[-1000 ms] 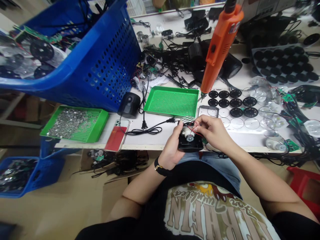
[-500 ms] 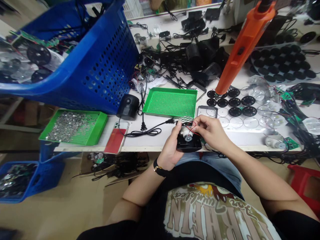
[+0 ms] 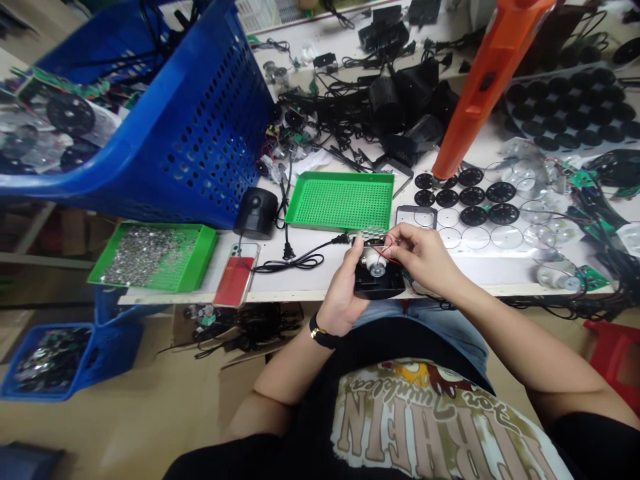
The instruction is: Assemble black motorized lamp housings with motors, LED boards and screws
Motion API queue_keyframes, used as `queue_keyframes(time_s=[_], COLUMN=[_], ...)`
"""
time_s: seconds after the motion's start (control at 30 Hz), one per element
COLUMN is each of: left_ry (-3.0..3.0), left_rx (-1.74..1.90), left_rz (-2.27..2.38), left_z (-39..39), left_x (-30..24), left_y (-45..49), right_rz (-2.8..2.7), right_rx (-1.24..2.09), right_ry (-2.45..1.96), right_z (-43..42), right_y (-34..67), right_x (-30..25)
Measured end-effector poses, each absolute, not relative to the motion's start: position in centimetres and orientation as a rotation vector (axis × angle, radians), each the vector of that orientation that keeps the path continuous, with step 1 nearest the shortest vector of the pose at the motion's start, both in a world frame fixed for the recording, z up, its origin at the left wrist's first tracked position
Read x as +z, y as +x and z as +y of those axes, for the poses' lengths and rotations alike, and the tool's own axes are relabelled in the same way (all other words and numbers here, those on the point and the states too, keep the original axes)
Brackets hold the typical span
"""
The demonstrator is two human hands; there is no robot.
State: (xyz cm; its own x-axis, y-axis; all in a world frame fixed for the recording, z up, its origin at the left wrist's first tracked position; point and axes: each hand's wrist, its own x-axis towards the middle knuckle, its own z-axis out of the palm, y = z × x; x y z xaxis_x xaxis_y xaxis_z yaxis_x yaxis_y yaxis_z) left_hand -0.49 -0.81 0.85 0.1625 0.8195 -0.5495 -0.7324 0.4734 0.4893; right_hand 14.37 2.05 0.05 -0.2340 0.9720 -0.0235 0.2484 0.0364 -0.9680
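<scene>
My left hand [image 3: 345, 287], with a dark watch at its wrist, is closed around a black plastic housing [image 3: 377, 285] at the table's front edge. A white round motor-like part [image 3: 376, 261] with a clear tip sits in the housing. Thin red and black wires [image 3: 387, 252] run from its upper side. My right hand [image 3: 420, 257] pinches by these wires, thumb and forefinger together at the housing's upper right. Its fingertips partly hide what they grip. Just beyond the hands lies an empty-looking green perforated tray [image 3: 343, 200].
An orange electric screwdriver [image 3: 480, 100] hangs down at right, above black discs [image 3: 473, 195] and clear discs. At left are a big blue basket [image 3: 210, 127], a green tray of screws [image 3: 197, 260], a red phone [image 3: 235, 277] and a black device [image 3: 256, 213] with a coiled cable.
The view has shifted slightly. Both hands keep hold at nearly the same spot, and my right fingers have moved only a little by the wires.
</scene>
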Motion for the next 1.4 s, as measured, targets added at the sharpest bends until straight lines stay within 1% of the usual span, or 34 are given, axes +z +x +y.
queue_keyframes(time_s=[0.57,1.17,1.4], left_ry=[0.151,0.148,0.157], left_rx=[1.121,1.101,1.11], left_rz=[0.865,0.914,0.917], left_z=[-0.6,-0.4,-0.7], left_x=[0.3,-0.2,-0.6], left_y=[-0.2,-0.4,-0.5], right_rz=[-1.625,-1.724,-1.685], right_rx=[1.16,1.097,1.071], right_ry=[-1.247,-1.258,-1.258], right_z=[1.8,2.3,1.8], right_y=[14.5,14.2,14.0], right_x=[-0.6,-0.2,-0.6])
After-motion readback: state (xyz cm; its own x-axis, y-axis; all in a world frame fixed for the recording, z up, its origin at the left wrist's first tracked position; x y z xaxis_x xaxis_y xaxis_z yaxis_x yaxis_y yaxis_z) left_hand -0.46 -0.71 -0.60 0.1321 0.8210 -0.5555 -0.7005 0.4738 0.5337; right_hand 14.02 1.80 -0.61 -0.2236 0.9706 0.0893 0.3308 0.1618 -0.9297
